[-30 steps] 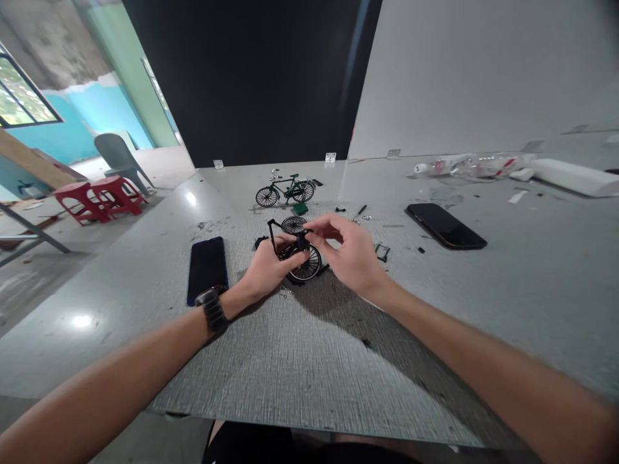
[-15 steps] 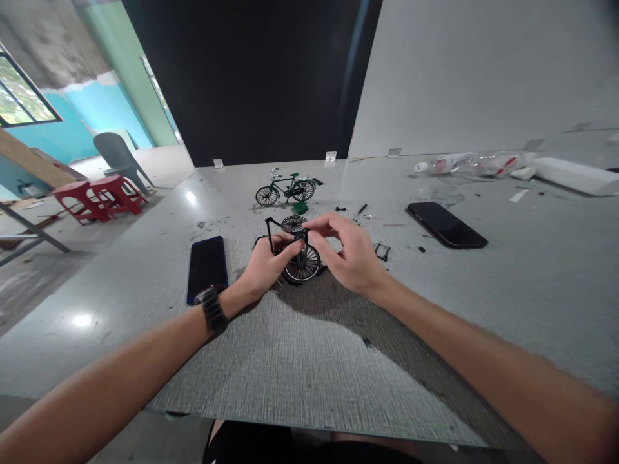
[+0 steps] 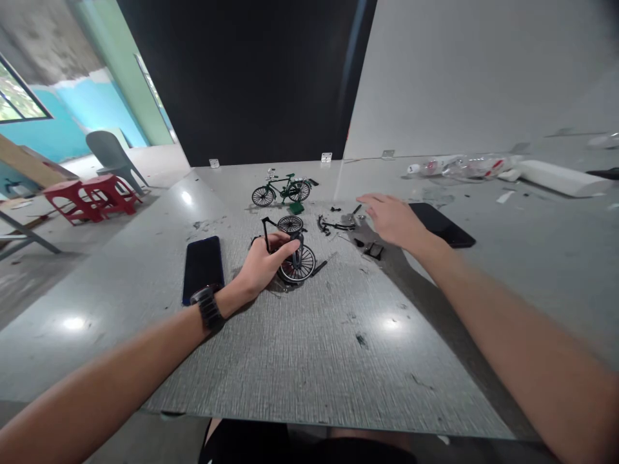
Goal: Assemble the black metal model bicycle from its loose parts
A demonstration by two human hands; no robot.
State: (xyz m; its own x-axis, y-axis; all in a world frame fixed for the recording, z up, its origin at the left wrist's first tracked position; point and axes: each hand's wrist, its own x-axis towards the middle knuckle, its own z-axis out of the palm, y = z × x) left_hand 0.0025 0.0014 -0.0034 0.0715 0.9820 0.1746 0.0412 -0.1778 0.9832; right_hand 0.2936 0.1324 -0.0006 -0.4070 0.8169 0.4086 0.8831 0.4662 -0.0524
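Observation:
My left hand (image 3: 268, 254) is closed around the black frame of a miniature bicycle (image 3: 300, 261), thumb on top near its spoked front wheel. Part of the frame is hidden under my fingers. A second spoked wheel (image 3: 290, 223) lies just behind it. My right hand (image 3: 394, 219) hovers over the small parts, fingers stretched out and holding nothing I can see. Below and left of it are black handlebar-like parts (image 3: 333, 225) and a small dark rack-like piece (image 3: 373, 250). Farther back stands a green miniature bicycle (image 3: 283, 190), with a small green block (image 3: 296, 208) in front of it.
A phone (image 3: 202, 267) lies left of my left hand. Another phone (image 3: 447, 227) is partly behind my right hand. Clear plastic packaging (image 3: 469, 166) and a white box (image 3: 561, 178) lie at the back right. A black panel (image 3: 251, 84) rises behind the table.
My right hand has left the black bicycle and moved right, its fingers opening out over the loose parts. My left hand keeps its hold on the bicycle.

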